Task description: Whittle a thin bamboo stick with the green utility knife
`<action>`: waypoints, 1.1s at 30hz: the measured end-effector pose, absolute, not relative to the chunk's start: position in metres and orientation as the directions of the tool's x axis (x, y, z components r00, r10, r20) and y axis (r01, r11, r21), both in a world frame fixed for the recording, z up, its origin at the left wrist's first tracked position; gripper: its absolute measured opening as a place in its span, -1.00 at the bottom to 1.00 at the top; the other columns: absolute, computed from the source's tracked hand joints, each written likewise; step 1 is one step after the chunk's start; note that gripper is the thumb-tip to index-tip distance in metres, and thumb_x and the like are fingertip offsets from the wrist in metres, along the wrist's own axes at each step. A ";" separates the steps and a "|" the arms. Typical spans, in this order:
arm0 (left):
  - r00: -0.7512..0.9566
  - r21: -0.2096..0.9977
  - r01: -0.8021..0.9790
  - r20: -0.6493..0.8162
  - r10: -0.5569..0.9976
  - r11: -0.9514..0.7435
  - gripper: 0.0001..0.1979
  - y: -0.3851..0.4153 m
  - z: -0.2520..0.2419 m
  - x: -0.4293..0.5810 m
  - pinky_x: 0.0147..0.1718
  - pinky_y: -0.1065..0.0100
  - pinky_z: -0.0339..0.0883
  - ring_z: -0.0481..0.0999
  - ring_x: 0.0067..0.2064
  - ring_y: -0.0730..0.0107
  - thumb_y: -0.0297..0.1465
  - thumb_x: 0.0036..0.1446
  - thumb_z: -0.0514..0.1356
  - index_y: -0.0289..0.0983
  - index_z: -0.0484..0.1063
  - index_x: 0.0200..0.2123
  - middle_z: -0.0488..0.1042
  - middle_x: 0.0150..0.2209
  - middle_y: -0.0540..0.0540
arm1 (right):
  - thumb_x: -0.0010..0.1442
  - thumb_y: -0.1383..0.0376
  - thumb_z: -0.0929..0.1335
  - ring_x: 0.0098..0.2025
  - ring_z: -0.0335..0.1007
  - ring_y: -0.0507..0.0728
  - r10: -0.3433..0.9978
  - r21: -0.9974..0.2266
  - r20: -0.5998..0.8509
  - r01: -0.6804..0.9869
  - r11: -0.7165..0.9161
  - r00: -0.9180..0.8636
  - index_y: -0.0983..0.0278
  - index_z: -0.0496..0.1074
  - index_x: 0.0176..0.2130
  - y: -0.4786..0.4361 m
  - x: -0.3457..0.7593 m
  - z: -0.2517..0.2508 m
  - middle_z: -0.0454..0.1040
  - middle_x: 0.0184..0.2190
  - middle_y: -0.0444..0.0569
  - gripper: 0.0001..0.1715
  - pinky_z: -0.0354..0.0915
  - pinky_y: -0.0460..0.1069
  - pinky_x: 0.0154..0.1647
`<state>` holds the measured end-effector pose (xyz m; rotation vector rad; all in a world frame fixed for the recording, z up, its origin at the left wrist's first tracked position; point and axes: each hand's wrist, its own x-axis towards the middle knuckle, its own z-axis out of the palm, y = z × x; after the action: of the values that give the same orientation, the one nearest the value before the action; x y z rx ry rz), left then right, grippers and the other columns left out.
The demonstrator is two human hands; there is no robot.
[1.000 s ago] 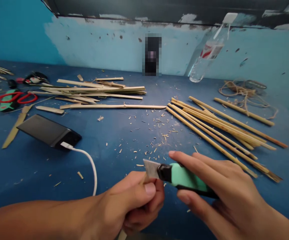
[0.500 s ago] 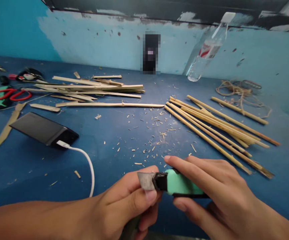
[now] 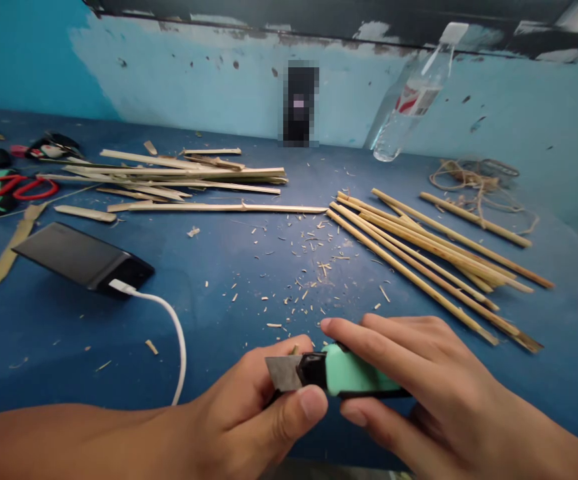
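Note:
My right hand (image 3: 433,387) grips a mint-green and black utility knife (image 3: 356,373), with thumb below and fingers over its handle. The short blade points left and lies over the fingers of my left hand (image 3: 263,407). My left hand is closed, its thumb near the blade's base. A small end of a bamboo stick (image 3: 295,349) pokes out above that hand's fingers, just behind the blade; most of the stick is hidden in the fist.
Rounded bamboo sticks (image 3: 419,247) lie at right, twine (image 3: 469,180) behind them. Split bamboo strips (image 3: 179,175) are heaped back left, near red-handled scissors (image 3: 33,188). A phone (image 3: 79,257) with white cable (image 3: 176,327) sits left. A bottle (image 3: 413,100) leans against the wall; shavings dot the table.
The knife has shifted slightly left and down over my left hand. My left thumb has moved right along the blade's base, and the stick's end now shows above the fingers.

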<state>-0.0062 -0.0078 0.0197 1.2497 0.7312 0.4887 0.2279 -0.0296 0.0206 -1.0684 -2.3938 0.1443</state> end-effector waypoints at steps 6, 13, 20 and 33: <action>0.702 0.977 0.037 -0.175 0.690 0.209 -0.61 -0.008 0.013 -0.005 -0.16 0.31 0.44 0.41 -0.28 0.26 -0.01 0.32 0.20 -0.18 0.55 -0.35 0.44 -0.39 -0.06 | 0.54 0.11 0.11 -0.53 0.52 0.07 0.743 -0.304 0.404 0.688 0.659 -0.533 0.27 0.37 0.06 -0.031 0.221 0.028 0.66 -0.28 -0.03 -0.60 0.35 0.01 -0.59; 0.546 0.981 0.024 -0.173 0.820 0.192 -0.60 -0.027 0.009 -0.002 -0.26 0.38 0.36 0.33 -0.34 0.35 0.07 0.28 0.21 -0.15 0.53 -0.28 0.43 -0.35 -0.02 | 0.50 0.08 0.20 -0.36 0.60 0.02 0.767 -0.491 0.288 0.600 0.632 -0.573 0.20 0.45 -0.13 -0.028 0.227 0.031 0.67 -0.08 -0.03 -0.65 0.40 -0.11 -0.50; 0.559 0.973 0.045 -0.213 0.801 0.228 -0.54 -0.023 0.010 0.000 -0.39 0.41 0.25 0.17 -0.42 0.41 0.10 0.27 0.20 -0.18 0.42 -0.37 0.31 -0.42 0.03 | 0.43 0.09 0.31 -0.27 0.61 0.04 0.790 -0.550 0.201 0.600 0.581 -0.580 0.18 0.48 -0.03 -0.026 0.232 0.030 0.64 0.00 -0.03 -0.72 0.41 -0.10 -0.41; 0.543 0.975 0.026 -0.200 0.816 0.222 -0.55 -0.018 0.006 0.001 -0.21 0.36 0.40 0.26 -0.34 0.32 0.07 0.28 0.21 -0.18 0.44 -0.42 0.31 -0.41 -0.01 | 0.52 0.11 0.16 -0.50 0.48 0.01 0.764 -0.436 0.310 0.630 0.643 -0.566 0.25 0.43 -0.14 -0.028 0.221 0.027 0.67 -0.19 -0.01 -0.61 0.30 -0.05 -0.53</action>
<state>0.0009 -0.0181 0.0064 1.2391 0.8540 0.6486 0.2213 -0.0280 0.0274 -1.0908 -2.3906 0.3813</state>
